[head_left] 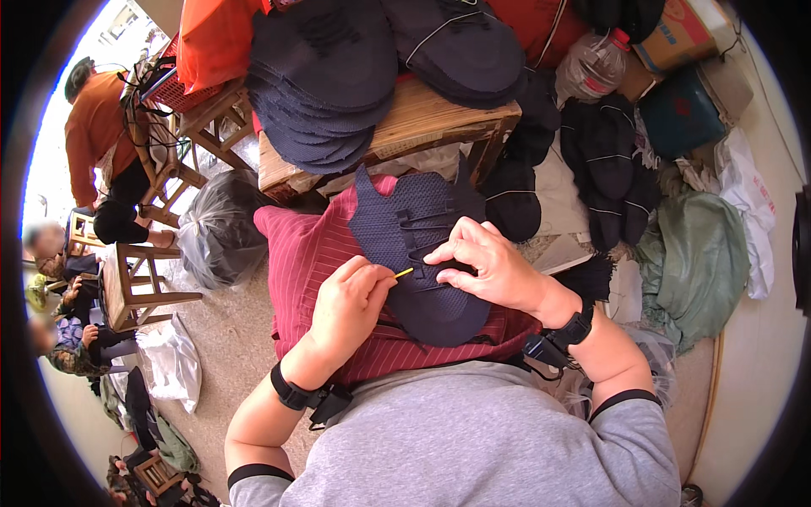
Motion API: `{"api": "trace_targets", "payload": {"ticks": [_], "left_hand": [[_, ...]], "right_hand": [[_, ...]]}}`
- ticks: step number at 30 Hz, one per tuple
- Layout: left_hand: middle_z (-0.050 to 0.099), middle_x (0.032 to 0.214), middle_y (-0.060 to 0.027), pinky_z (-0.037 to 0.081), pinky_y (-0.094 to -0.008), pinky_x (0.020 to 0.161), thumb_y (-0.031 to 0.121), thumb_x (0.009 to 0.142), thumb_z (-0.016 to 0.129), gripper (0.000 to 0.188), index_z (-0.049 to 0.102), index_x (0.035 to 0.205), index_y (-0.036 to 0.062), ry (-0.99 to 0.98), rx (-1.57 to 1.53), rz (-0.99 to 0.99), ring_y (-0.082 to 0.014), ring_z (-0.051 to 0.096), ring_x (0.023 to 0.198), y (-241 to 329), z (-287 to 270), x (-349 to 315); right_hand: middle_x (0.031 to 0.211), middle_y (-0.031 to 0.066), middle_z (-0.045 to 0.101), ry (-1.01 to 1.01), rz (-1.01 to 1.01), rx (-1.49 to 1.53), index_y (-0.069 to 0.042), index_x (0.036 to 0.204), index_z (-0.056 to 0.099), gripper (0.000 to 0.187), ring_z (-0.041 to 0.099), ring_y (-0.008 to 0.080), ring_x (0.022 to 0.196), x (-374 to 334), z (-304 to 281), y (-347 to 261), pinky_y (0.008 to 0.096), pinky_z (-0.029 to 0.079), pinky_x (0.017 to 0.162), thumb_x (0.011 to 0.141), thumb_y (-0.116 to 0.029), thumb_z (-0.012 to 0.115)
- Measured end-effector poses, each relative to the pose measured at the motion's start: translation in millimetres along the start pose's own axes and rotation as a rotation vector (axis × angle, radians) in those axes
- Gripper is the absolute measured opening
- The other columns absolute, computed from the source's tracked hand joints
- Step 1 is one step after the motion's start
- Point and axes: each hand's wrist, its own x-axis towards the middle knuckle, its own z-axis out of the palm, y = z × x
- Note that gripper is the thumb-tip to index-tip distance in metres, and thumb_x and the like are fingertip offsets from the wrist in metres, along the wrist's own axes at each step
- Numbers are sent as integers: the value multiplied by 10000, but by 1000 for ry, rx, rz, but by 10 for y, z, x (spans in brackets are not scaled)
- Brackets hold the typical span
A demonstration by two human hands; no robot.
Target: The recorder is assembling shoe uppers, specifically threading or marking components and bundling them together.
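A dark navy knitted shoe upper [395, 226] lies flat across my lap on dark red striped cloth, its rounded toe toward me. Dark laces [416, 221] cross its middle. My left hand [348, 300] pinches a thin yellow stick [405, 273] between thumb and fingers, its tip at the left side of the lacing. From the right, my right hand [486, 264] bends over the upper, with thumb and forefinger gripping it beside the laces. Whether a lace end is also in that pinch is hidden.
Stacks of similar uppers [325, 59] lie on a wooden bench [431, 122] ahead. Tied dark bundles [610, 160], a clear plastic bottle [591, 68] and a green sack [697, 253] are at right. At left stand a grey plastic bag [221, 228] and a wooden stool [139, 283], with other people beyond.
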Motion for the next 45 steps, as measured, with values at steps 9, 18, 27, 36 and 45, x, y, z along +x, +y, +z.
{"api": "trace_targets", "payload": {"ticks": [9, 18, 27, 36, 45], "left_hand": [[606, 792, -105, 516, -364, 640, 68, 850, 709, 64, 691, 898, 28, -18, -44, -91, -287, 632, 724, 66, -61, 9], [609, 796, -99, 518, -368, 640, 67, 854, 701, 54, 694, 898, 35, -8, 58, -69, -281, 633, 719, 49, -58, -7], [610, 792, -101, 500, -335, 641, 37, 839, 707, 70, 702, 899, 1, -52, -88, -99, -248, 625, 723, 2, -67, 50], [600, 784, -114, 507, -362, 648, 50, 853, 692, 62, 695, 894, 5, -44, 84, -37, -286, 626, 724, 35, -29, 75], [621, 786, -96, 499, -337, 660, 72, 853, 715, 76, 701, 886, 6, -72, -160, -83, -243, 628, 733, -55, 59, 173]], "right_hand": [[922, 17, 545, -5, -6, -35, -129, 1075, 724, 283, 548, 196, 895, -2, 20, -24, 331, 418, 845, 799, -157, 781], [914, 19, 547, -13, -18, -24, -129, 1074, 722, 289, 552, 200, 896, 19, 33, -5, 337, 419, 846, 792, -151, 780], [893, 17, 535, -17, -14, -20, -125, 1069, 720, 293, 545, 198, 886, 32, 40, 8, 340, 414, 839, 785, -145, 790], [887, 24, 517, -19, 14, 17, -126, 1065, 717, 290, 540, 209, 883, 39, 38, -7, 351, 426, 849, 786, -130, 795], [897, 31, 525, 3, -1, 18, -118, 1063, 714, 291, 544, 207, 860, 71, 55, -9, 348, 439, 826, 783, -107, 791]]}}
